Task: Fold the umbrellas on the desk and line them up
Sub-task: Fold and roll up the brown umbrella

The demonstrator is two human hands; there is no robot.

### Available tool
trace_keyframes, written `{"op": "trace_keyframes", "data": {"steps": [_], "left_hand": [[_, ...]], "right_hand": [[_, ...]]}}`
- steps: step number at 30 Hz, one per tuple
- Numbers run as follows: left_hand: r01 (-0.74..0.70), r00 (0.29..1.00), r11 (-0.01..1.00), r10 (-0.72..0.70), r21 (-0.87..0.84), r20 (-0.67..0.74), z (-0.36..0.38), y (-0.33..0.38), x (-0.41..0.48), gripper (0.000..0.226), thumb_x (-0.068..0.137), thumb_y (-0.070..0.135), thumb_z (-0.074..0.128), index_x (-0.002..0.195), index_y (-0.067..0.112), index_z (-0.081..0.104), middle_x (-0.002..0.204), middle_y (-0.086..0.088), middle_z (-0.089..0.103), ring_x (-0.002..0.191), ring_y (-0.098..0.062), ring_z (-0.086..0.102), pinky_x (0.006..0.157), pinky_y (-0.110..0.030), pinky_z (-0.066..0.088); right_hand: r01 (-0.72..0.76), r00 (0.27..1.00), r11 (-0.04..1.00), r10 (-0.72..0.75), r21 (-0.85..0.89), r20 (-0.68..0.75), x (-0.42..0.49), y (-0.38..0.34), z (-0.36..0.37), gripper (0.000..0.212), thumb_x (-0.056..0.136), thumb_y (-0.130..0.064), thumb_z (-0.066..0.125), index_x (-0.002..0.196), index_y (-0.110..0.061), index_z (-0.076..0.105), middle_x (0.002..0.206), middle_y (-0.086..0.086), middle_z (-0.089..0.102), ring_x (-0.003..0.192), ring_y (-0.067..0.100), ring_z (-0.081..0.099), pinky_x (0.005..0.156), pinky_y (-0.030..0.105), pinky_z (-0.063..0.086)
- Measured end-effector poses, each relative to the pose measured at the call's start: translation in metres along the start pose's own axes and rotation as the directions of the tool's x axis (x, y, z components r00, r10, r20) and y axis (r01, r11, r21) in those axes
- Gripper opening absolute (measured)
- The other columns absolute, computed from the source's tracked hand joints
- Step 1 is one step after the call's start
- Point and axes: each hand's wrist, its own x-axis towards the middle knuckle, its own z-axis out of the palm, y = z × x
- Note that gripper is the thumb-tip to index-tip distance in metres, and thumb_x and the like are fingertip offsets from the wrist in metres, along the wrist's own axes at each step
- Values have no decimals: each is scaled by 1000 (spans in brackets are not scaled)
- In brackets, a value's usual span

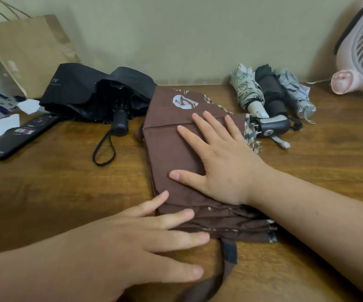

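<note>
Your left hand and right hand press spread fingers on the brown umbrella, probably to keep its folds flat on the counter.

Both my hands & forearms are bare as far as the pic goes. R hand, the one over the middle of the brown umbrella: broad back, shortish fingers w/ rounded tips, nails cut short & plain. Its thumbnail, toward the umbrella's near-left part, has a pale edge. A few tiny specks on the back of that hand & along the R forearm, right of the umbrella. L hand, at the umbrella's near edge: same short plain nails, creased knuckles. L forearm, left of the umbrella & nearer me, smooth.
</note>
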Motion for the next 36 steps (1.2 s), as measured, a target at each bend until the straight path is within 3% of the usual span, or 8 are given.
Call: {"op": "trace_keyframes", "data": {"steps": [5, 8, 12, 15, 18, 20, 23, 36], "left_hand": [[358, 806, 845, -495, -397, -325, -39, 1, -1, 29, 107, 41, 45, 107, 39, 74, 105, 21, 73, 102, 0, 70, 83, -22, 54], [527, 686, 784, -620, -327, -381, -45, -14, 22, 26, 100, 39, 58, 120, 28, 71, 117, 18, 68, 110, 3, 61, 88, -9, 47], [627, 764, 744, -645, -231, -5, -32, -28, 49, 71, 99, 58, 46, 160, 44, 13, 167, 23, 15, 150, 9, 8, 115, -11, 7], [648, 761, 716, -627, -260, 168, -24, -29, 40, 73, 99, 56, 50, 159, 50, 8, 160, 34, -5, 132, 30, -22, 106, 2, -11], [615, 730, 682, -682, -395, -41, -23, -22, 17, 46, 94, 42, 62, 138, 47, 51, 148, 35, 40, 140, 19, 24, 109, 2, 15], [653, 514, 539, -832, -532, -211, -28, -16, 2, 20, 87, 33, 68, 106, 38, 65, 106, 24, 63, 106, 5, 59, 90, -9, 44], [680, 291, 218, -957, -700, -16, -34, -7, -3, 6, 85, 25, 75, 83, 28, 70, 70, 9, 68, 59, -4, 62, 52, -15, 48], [576, 299, -179, -862, -798, 409, -30, -14, 21, 9, 95, 20, 72, 98, 13, 77, 73, -5, 75, 41, -15, 53, 37, -23, 39]], "right_hand": [[-29, 999, 999, 30, -37, 16, -1, -3, -1, 110, 71, -97, 5, 163, -37, 1, 172, 6, -5, 157, 23, -14, 125, 56, -7], [-36, 999, 998, 37, -42, 7, -1, -4, -1, 113, 70, -98, -1, 163, -34, 1, 172, 7, -5, 157, 24, -13, 125, 56, -6], [-33, 999, 999, 34, -38, 9, -1, -3, -1, 115, 71, -92, 1, 163, -23, -1, 171, 8, -7, 157, 21, -15, 125, 54, -7], [-47, 999, 998, 48, -48, 11, 0, -3, 0, 125, 68, -97, 4, 163, -16, -3, 171, 6, -9, 157, 18, -16, 126, 52, -6], [-53, 998, 997, 54, -59, 14, 0, -3, 1, 128, 67, -99, 3, 163, -14, -4, 171, 6, -9, 157, 18, -16, 126, 52, -6], [-51, 999, 997, 51, -61, 7, 1, -2, 1, 129, 67, -100, 2, 163, -14, -4, 171, 6, -9, 157, 18, -16, 126, 52, -6], [-53, 998, 996, 55, -71, 14, 1, -1, 1, 128, 67, -100, 1, 163, -15, -5, 171, 5, -9, 157, 18, -16, 126, 51, -7], [-58, 998, 995, 57, -76, -13, 1, -3, 3, 126, 70, -99, 3, 163, -14, -1, 172, 6, -5, 157, 17, -13, 127, 51, -4]]}}
